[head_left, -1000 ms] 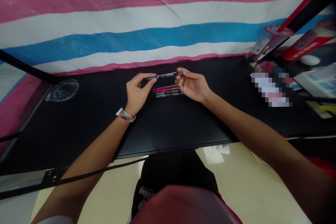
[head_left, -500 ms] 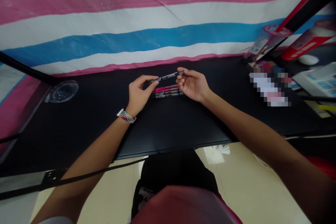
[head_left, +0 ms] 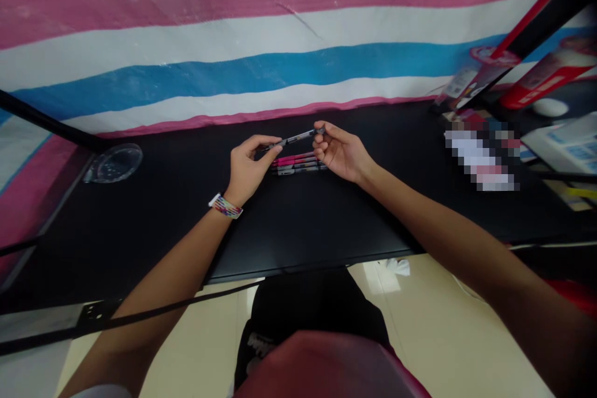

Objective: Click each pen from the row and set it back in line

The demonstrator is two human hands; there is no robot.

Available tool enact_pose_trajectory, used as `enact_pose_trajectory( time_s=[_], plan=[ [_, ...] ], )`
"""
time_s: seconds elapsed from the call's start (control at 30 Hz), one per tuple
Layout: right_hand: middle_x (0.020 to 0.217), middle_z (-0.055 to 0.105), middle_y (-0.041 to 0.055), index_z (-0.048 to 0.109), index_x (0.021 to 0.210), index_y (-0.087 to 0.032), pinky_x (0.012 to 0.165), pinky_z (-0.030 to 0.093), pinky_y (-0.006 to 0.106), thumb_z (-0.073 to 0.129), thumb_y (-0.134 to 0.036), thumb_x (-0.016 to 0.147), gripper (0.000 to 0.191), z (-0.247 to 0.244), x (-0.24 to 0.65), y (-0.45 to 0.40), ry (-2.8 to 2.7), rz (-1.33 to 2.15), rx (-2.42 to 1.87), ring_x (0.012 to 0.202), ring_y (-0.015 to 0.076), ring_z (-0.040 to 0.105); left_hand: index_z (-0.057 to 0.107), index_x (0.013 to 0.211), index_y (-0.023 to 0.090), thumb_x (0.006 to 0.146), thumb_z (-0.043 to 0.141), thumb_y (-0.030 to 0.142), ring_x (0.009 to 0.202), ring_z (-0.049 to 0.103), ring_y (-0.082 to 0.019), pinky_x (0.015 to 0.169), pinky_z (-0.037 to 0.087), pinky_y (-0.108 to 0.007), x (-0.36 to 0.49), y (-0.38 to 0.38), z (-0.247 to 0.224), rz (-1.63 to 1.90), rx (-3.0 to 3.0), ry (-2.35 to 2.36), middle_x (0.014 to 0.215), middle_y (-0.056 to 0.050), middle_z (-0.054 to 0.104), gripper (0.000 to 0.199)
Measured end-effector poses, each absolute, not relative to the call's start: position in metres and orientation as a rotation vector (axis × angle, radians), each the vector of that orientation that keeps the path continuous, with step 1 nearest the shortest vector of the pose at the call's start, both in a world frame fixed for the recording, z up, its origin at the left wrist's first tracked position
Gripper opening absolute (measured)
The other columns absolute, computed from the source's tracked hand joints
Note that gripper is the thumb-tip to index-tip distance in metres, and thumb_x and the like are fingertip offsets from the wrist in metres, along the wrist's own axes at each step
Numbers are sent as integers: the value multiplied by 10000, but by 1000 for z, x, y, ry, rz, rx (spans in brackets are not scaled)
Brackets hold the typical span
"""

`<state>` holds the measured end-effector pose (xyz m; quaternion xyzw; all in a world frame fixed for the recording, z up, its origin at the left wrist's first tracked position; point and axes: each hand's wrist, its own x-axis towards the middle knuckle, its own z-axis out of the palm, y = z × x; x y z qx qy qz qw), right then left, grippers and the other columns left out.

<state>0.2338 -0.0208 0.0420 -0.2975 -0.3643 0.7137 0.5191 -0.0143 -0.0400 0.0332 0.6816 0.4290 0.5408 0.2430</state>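
Observation:
A slim pen (head_left: 300,136) with a clear barrel and dark ends is held up between my two hands, tilted slightly up to the right. My left hand (head_left: 252,165) pinches its left end between thumb and fingers. At the other end, the fingertips of my right hand (head_left: 342,150) close on the pen's dark tip. Just below, on the black desk, lie several more pens side by side: pink ones (head_left: 295,160) behind and a grey-and-clear one (head_left: 298,169) in front. My right fingers partly hide their right ends.
A clear plastic lid (head_left: 116,163) lies on the black desk (head_left: 308,217) at the left. To the right stand a clear cup (head_left: 464,78) with a red straw, a red-and-white bottle (head_left: 545,74) and a white mouse (head_left: 550,107). Striped sheeting (head_left: 261,68) hangs behind.
Both hands keep their hold on the pen and have hardly moved. The whole view has shifted very slightly.

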Motion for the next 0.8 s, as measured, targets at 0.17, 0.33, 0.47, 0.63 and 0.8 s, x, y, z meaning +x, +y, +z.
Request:
enact_pose_trajectory(
  time_s=[0.17, 0.33, 0.47, 0.63, 0.8],
  plan=[
    [891, 769, 52, 824, 1124, -246, 655, 581, 338, 723, -705, 990, 489, 41, 243, -18, -1268, 1418, -861, 705, 183, 658, 876, 1086, 266, 957, 866, 338, 1042, 812, -244, 995, 641, -421, -16, -37, 32, 1465, 1873, 1195, 1113, -58, 880, 148],
    [1053, 831, 69, 877, 1065, -246, 835, 575, 420, 743, -423, 992, 233, 35, 259, -12, -1809, 670, -965, 853, 228, 698, 885, 1070, 265, 941, 860, 293, 1020, 796, -258, 1005, 627, -455, -22, -35, 33, 1341, 1941, 1268, 1084, -63, 876, 134],
    [1089, 857, 64, 872, 1070, -255, 958, 568, 485, 705, -305, 967, 203, 29, 267, -6, -1942, 502, -1022, 982, 280, 732, 886, 1116, 285, 969, 808, 279, 1044, 785, -260, 1014, 608, -465, -27, -30, 30, 1244, 2023, 1297, 1105, -57, 879, 167],
    [1052, 853, 48, 872, 956, -293, 1062, 531, 550, 733, -276, 942, 141, 24, 269, -3, -1963, 572, -1080, 1018, 316, 713, 890, 1003, 306, 953, 816, 302, 981, 758, -270, 932, 593, -452, -34, -22, 21, 1211, 2120, 1337, 1008, -47, 872, 89],
    [1003, 836, 54, 879, 935, -293, 1107, 513, 585, 716, -231, 911, 176, 21, 268, -3, -1968, 586, -1122, 1026, 330, 695, 889, 1015, 321, 952, 803, 302, 937, 719, -274, 934, 572, -468, -35, -19, 16, 1167, 2205, 1343, 979, -53, 847, 108]
  ],
)
